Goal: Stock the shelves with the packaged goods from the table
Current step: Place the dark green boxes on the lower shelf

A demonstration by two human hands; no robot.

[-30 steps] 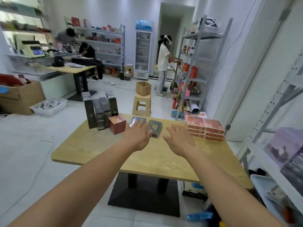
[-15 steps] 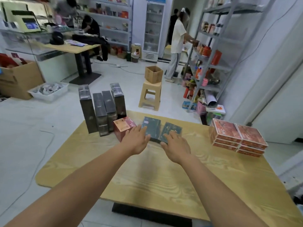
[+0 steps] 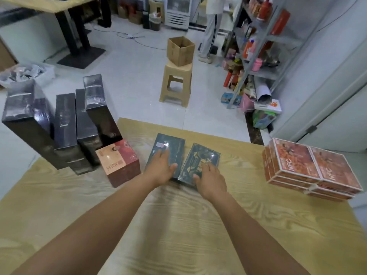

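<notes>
Two flat dark green boxes lie side by side on the wooden table point(image 3: 198, 225). My left hand point(image 3: 161, 167) lies flat on the left green box point(image 3: 172, 145) with straight fingers. My right hand point(image 3: 209, 176) rests on the near end of the right green box point(image 3: 206, 155), fingers spread. Left of them a red and tan carton point(image 3: 119, 162) sits beside several tall black wrapped boxes point(image 3: 65, 126). A stack of flat orange boxes point(image 3: 309, 165) occupies the table's right side.
Beyond the table stand a beige plastic stool point(image 3: 176, 84) carrying an open cardboard box point(image 3: 180, 50), and a grey metal shelf unit point(image 3: 258, 46) full of goods at the right. A person point(image 3: 210, 30) stands by that shelf. A white bin point(image 3: 25, 74) sits on the floor at left.
My view has tilted down and closer to the table. Both hands have reached forward from above the table onto the two green boxes.
</notes>
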